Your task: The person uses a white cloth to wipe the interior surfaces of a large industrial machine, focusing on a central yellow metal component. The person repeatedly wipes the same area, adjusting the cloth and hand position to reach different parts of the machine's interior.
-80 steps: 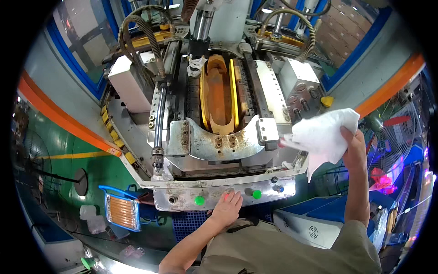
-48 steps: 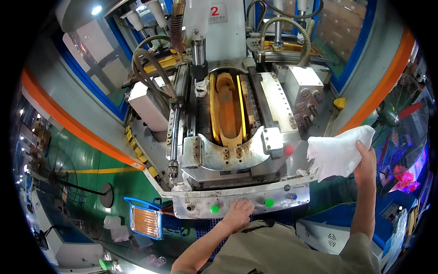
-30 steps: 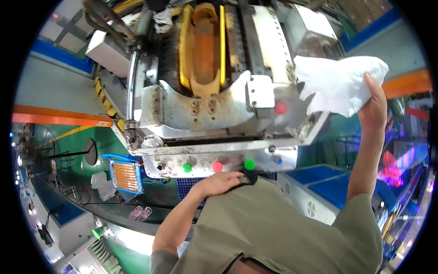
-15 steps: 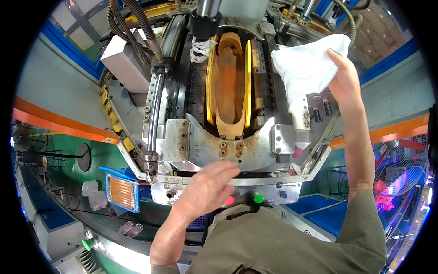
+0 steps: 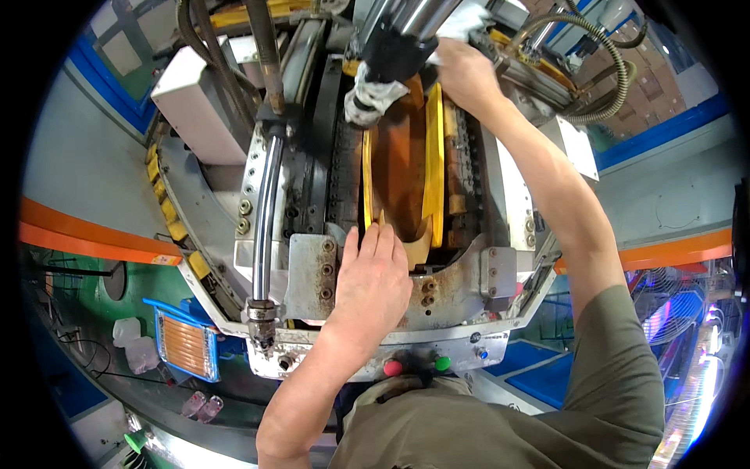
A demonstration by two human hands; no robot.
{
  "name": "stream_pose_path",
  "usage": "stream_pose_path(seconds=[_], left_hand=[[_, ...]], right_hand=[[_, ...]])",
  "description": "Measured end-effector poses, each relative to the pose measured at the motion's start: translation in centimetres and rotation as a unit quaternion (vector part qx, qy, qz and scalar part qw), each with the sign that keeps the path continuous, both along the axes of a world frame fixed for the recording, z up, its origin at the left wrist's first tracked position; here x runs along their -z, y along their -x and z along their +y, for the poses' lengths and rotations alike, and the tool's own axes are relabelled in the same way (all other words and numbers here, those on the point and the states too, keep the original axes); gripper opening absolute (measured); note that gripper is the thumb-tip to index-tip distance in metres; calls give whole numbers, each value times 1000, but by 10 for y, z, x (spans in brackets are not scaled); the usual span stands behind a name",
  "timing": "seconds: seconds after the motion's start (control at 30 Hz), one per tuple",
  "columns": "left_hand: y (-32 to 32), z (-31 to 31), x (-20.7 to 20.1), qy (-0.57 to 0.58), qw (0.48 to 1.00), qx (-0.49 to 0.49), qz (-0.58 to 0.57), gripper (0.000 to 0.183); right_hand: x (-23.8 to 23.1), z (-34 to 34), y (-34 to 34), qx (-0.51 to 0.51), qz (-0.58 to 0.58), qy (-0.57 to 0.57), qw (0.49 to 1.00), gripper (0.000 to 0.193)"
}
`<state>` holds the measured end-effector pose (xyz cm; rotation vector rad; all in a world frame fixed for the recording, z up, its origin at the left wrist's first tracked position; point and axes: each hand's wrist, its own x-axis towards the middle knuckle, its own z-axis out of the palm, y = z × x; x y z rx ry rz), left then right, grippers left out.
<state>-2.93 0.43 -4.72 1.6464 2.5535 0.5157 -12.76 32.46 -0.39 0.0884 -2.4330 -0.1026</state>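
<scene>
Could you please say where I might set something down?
The grey ledge between the white box and yellow blocks looks bare. The brown trough is crowded: left hand at its near end, right hand and wrapped cylinder by its far end.

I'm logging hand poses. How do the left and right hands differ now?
The left hand is at the near end of the brown trough-shaped form; the right hand is toward its far end. The left hand's fingertips show; the right hand's cannot be seen. White cloth shows just beyond the right hand, none at the left hand. Both are bare.
</scene>
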Motion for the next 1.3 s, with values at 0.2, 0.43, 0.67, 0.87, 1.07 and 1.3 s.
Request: stream_pose_path(seconds=[0.2,0.43,0.67,0.87,1.07,1.3], left_hand=[[8,-7,2,26,998,-12,-51,50],[-2,2,11,24,999,-14,-44,53],[-9,17,15,-4,998,-8,-69,57],[-16,31,26,24,989,31,-146,61],[-15,31,16,92,982,41,-159,66],[-21,28,15,84,987,26,-131,67]], right_hand=[[84,-4,38,91,-454,-212,861,22],[97,-15,35,81,-487,-312,812,21],[84,-37,13,88,-552,-279,781,20],[64,-78,-32,35,-653,-171,737,22],[55,-94,-66,-82,-675,-74,729,23],[81,-11,12,66,-515,-375,768,12]])
